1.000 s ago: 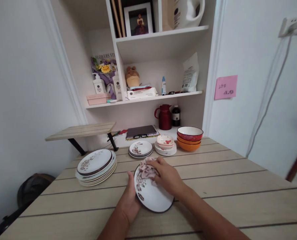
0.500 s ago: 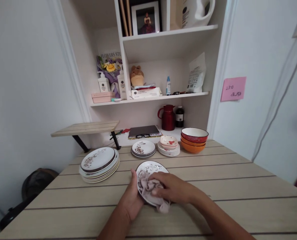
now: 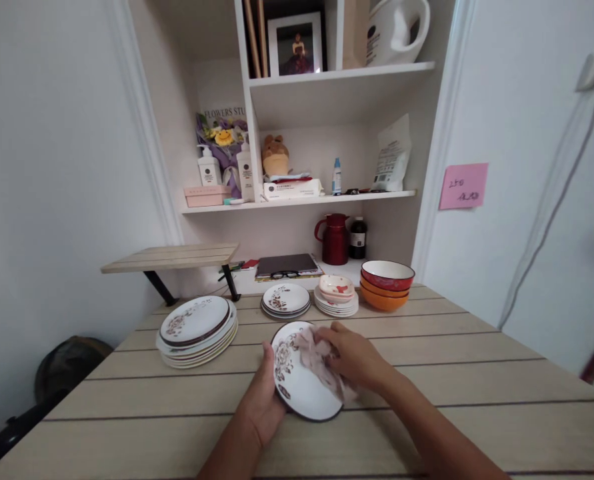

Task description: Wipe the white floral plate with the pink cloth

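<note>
A white plate [image 3: 307, 393] with a dark rim and brown flower print is tilted toward me above the table's near middle. My left hand [image 3: 265, 400] grips its left edge, thumb along the rim and the other fingers hidden beneath. A pale pinkish cloth [image 3: 313, 353] lies bunched against the plate's upper right part. My right hand [image 3: 354, 357] is closed on that cloth, its fingertips pressing toward the plate's surface. Just beyond the plate sits a short stack of similar small plates [image 3: 285, 299].
Larger plates [image 3: 197, 321] are stacked at the left, near a raised wooden shelf [image 3: 171, 257]. Small dishes [image 3: 337, 287] on saucers and nested bowls [image 3: 387, 285] stand at the back right. Behind are a red jug [image 3: 335, 239], a dark bottle [image 3: 358, 238] and a folder [image 3: 287, 265] with glasses.
My right hand has moved the cloth up and right across the plate, uncovering its lower left flower print and white middle. My left hand keeps its hold.
</note>
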Available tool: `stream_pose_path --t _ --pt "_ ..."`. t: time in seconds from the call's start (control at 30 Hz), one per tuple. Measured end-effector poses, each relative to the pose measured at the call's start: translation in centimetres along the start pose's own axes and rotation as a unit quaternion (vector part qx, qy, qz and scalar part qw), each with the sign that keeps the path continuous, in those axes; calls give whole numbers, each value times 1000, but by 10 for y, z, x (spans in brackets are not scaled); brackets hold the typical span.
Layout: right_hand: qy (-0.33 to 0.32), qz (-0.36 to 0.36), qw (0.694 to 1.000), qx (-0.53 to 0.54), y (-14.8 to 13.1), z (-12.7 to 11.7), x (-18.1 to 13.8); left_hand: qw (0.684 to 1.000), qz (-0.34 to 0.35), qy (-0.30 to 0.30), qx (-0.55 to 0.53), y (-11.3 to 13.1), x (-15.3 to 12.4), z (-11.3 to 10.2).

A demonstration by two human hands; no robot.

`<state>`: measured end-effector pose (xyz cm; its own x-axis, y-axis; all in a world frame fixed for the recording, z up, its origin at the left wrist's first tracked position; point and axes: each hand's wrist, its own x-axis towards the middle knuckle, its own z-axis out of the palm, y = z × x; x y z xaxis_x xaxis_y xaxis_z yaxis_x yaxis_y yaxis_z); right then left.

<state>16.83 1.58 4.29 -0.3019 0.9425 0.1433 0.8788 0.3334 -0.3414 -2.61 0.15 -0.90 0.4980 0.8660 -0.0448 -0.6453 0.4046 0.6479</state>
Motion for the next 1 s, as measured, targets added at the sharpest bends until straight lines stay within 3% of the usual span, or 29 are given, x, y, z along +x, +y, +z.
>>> stream_pose_path --t 0.1,0.2,0.33,0.47,0.6,0.77,0.87,1.0 --pt "-90 -107 990 14 -1 -2 -11 1000 -10 -4 -5 0 -1 -1" --pt "-87 -153 982 65 -21 7 -14 999 -27 -12 -18 3 -2 3" --pt "46 -90 991 93 -49 20 -1 1000 -2 -1 -29 3 -3 11" --pt "127 5 991 28 -42 19 13 1000 1 3 -9 0 -2 13" --pt "76 38 996 -34 -16 6 5 1000 4 -4 -1 -1 -2 12" --pt "-62 -86 994 -22 -18 3 -19 1000 -19 0 -3 2 -6 14" --pt "-35 -111 993 26 -39 11 -18 999 -39 14 6 3 -8 16" --pt "69 -55 995 37 -52 14 -3 1000 -5 10 12 0 -6 15"
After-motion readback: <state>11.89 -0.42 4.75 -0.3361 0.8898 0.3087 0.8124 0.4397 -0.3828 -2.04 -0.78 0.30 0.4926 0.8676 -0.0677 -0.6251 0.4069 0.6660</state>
